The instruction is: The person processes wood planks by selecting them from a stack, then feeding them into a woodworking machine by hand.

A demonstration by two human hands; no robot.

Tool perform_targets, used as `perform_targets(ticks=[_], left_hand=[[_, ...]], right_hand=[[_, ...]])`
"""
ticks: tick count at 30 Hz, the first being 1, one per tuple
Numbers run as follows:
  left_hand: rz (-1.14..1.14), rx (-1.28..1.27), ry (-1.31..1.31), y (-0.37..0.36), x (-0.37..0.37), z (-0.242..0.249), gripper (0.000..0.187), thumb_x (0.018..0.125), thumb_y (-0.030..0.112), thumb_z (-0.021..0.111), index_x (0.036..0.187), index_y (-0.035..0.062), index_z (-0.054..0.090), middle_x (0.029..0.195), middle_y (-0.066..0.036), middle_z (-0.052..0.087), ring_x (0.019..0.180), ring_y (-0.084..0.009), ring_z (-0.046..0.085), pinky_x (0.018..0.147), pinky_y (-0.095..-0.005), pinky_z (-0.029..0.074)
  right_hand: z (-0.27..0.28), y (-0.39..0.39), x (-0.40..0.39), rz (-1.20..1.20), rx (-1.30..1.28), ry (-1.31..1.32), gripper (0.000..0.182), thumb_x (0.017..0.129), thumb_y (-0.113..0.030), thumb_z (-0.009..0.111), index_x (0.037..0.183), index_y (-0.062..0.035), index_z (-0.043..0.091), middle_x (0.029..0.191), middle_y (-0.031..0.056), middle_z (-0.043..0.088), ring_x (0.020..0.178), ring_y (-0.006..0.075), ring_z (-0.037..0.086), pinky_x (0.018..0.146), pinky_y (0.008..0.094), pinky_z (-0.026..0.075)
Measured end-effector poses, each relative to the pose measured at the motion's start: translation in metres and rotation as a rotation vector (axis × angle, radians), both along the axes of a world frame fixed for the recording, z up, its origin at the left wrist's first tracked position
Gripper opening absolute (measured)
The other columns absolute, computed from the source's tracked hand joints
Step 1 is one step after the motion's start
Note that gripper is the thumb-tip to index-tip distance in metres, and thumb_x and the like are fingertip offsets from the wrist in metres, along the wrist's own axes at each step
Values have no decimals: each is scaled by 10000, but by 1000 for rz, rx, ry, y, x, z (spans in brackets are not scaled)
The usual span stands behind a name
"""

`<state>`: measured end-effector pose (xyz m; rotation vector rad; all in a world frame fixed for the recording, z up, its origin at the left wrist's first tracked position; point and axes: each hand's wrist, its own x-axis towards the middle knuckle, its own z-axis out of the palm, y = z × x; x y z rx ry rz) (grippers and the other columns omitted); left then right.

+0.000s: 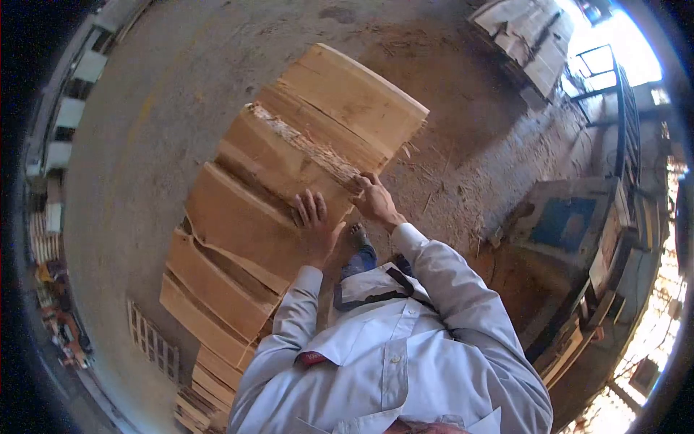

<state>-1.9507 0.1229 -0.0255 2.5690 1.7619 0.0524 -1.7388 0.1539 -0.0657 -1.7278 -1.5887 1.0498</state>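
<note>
Several wide wooden boards with rough edges lie side by side in a stack in front of me. My left hand (316, 226) rests flat on the near end of a wooden board (278, 155), its fingers spread. At the same board's near right corner, my right hand (377, 201) has its fingers curled over the ragged, bark-like edge (311, 147). The fingertips are partly hidden there. Beyond that edge lies another pale board (354, 94). More boards (242, 224) are to the left of my left hand.
Wood debris litters the concrete floor (441, 181). A slab stack (531, 43) stands at the far right, near a metal frame (622, 108). On the right is a box-like bench with a blue patch (564, 223). A pallet (153, 340) and further planks (217, 376) are at lower left.
</note>
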Motion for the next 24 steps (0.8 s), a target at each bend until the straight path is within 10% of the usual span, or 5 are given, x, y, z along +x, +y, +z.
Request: perform_targets(ticks=[7,13,23,24], left_hand=[[-29,85,114,-2,-2,-37,981,884,542,687,1562,-20,256,1635,-289,200,1519,-499,145,1226,-592,204],[-130,99,-209,-5,-12,-98,925,903,426,707,1570,-9,236,1624,-295,178,1509,-483,116,1227,-562,144],[-65,276,165,-89,104,-77,782,923,417,685,1475,-60,403,1456,-314,481,1361,-493,442,1071,-551,412],[-196,98,259,-118,152,-47,763,921,403,693,1455,-71,423,1443,-316,493,1348,-488,456,1077,-537,409]], right_hand=[[16,-56,22,-64,15,-33,772,838,-279,784,1479,-78,403,1581,219,326,1266,462,545,1080,493,468],[-4,-222,162,-244,-127,85,565,905,-324,726,1371,-47,568,1382,239,583,1268,399,575,1054,478,473],[116,-713,319,-1872,496,-347,324,912,-241,722,1135,-6,699,1156,181,710,1074,291,681,927,383,537],[143,-771,316,-1943,309,-806,347,915,-267,714,1117,14,700,1144,193,712,1046,277,688,914,382,539]])
